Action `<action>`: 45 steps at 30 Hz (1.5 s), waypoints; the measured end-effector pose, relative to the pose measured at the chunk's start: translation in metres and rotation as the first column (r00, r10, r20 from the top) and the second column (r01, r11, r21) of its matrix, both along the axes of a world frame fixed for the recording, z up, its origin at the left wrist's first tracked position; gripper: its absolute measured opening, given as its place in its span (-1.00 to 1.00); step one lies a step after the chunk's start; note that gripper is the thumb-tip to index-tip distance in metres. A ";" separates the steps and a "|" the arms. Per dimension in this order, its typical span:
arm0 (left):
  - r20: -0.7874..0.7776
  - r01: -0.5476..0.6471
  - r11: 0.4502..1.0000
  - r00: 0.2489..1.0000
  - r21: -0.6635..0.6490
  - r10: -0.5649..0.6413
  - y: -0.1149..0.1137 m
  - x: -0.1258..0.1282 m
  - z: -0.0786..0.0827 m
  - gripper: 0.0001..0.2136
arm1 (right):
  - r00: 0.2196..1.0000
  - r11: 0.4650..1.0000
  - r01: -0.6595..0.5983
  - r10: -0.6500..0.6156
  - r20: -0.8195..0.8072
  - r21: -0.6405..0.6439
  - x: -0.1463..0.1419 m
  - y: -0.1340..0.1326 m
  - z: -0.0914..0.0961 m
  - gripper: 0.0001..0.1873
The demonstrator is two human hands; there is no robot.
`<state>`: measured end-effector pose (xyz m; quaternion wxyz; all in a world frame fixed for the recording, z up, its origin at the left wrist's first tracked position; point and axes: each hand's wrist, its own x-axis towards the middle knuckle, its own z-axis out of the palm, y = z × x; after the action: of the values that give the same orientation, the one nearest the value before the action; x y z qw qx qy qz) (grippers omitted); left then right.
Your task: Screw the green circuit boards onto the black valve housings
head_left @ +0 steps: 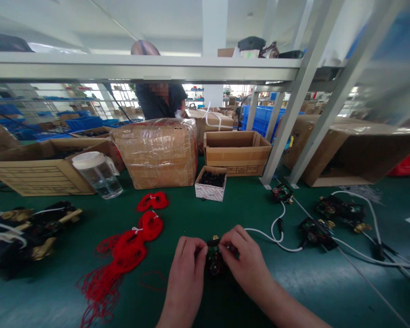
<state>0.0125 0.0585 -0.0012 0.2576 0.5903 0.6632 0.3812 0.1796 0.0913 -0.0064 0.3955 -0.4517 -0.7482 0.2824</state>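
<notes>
Both of my hands meet over a small black assembly [213, 260] with a brass fitting on top, low in the middle of the green table [294, 291]. My left hand [186, 273] pinches its left side with closed fingers. My right hand [244, 262] grips its right side, fingers curled over it. A white cable [275, 232] runs off from beside my right hand toward more black assemblies [316, 230]. Bundles of red string [133, 243] lie just left of my left hand.
A small white box of black parts [211, 183] stands behind my hands. Further back are a wrapped carton [159, 152], open cartons [237, 152], a clear jug [97, 175] and metal frame legs [287, 123]. Finished assemblies [27, 230] lie left. A person [160, 98] stands behind the shelf.
</notes>
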 end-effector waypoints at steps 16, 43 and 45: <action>0.011 0.041 0.999 0.999 -0.009 -0.041 0.003 -0.011 0.003 -0.90 | 0.985 0.998 -0.058 0.063 -0.162 0.038 0.003 0.002 -0.009 -0.83; -0.031 0.081 0.997 0.996 -0.006 -0.081 0.010 -0.007 0.008 -0.88 | 0.983 0.992 -0.027 0.003 -0.184 -0.126 0.003 0.007 -0.010 -0.86; -0.027 0.077 0.997 0.997 -0.005 -0.077 0.011 -0.007 0.008 -0.89 | 0.985 0.991 -0.015 -0.008 -0.175 -0.134 0.002 0.007 -0.011 -0.87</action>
<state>0.0053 0.0695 0.0069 0.2642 0.6201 0.6441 0.3617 0.1821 0.0980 -0.0175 0.4279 -0.4494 -0.6906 0.3715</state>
